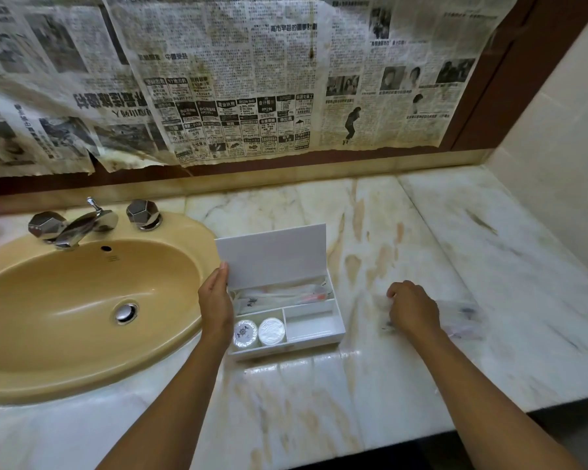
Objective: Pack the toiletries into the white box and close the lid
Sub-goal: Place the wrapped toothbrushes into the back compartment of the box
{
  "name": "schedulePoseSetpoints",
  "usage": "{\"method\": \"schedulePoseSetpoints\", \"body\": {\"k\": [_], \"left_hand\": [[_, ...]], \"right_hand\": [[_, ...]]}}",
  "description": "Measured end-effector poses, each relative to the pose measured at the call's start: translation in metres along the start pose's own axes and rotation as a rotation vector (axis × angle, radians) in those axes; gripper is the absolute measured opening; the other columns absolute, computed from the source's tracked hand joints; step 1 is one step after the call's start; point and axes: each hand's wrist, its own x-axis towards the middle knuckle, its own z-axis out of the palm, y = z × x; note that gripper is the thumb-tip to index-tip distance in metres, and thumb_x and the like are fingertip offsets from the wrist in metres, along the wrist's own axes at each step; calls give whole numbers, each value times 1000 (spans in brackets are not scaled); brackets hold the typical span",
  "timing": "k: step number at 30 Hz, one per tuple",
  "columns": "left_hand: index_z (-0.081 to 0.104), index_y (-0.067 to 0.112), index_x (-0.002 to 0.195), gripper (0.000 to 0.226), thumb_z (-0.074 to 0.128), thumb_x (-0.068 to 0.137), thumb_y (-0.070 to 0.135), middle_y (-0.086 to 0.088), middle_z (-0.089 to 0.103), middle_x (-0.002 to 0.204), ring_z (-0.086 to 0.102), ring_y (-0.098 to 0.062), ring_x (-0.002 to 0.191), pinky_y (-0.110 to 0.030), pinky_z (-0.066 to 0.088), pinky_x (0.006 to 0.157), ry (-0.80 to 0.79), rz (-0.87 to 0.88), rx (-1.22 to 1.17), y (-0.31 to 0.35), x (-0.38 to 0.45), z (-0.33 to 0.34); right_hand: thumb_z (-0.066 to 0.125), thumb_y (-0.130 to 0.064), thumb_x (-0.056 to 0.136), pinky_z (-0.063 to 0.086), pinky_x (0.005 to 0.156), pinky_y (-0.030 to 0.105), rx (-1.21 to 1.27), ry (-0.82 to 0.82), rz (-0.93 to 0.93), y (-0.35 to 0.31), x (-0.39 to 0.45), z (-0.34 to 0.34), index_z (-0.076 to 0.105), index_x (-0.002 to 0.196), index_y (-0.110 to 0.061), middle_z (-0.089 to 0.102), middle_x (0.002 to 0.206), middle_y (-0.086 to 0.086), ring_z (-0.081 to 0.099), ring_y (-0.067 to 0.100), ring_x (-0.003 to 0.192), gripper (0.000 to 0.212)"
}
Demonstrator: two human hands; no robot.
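Observation:
The white box sits on the marble counter beside the sink, its lid standing upright. Two round wrapped soaps lie in its front left compartment. Clear wrapped packets fill the long rear compartment. The front right compartment is bare. My left hand rests against the box's left side, thumb touching the lid's edge. My right hand is to the right of the box, fingers curled on a clear plastic packet lying on the counter; the packet is blurred.
A tan oval sink with chrome taps lies left of the box. Newspaper covers the wall behind. The marble counter runs right to a tiled side wall, and its front edge is near my forearms.

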Motion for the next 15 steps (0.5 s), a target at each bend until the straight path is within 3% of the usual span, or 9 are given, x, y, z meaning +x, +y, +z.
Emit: {"method": "schedulePoseSetpoints", "body": {"k": [5, 12, 15], "left_hand": [[67, 21, 87, 25, 48, 102, 19, 7, 67, 90, 59, -3, 82, -14, 48, 76, -1, 16, -2, 2, -2, 1], [68, 17, 89, 24, 48, 102, 19, 2, 67, 91, 60, -7, 84, -15, 49, 74, -14, 7, -12, 2, -1, 1], [68, 15, 91, 24, 48, 102, 19, 1, 68, 92, 61, -7, 84, -17, 49, 75, -16, 10, -6, 3, -2, 0]], "right_hand": [[46, 6, 83, 44, 78, 32, 122, 169, -97, -12, -2, -1, 67, 103, -13, 63, 107, 6, 57, 26, 101, 34], [55, -3, 91, 37, 65, 25, 341, 380, -336, -64, -24, -41, 71, 97, -14, 67, 97, 2, 62, 23, 87, 21], [58, -8, 92, 47, 66, 25, 501, 402, -500, -96, -47, -69, 70, 95, -15, 67, 92, -3, 62, 15, 81, 15]]}}
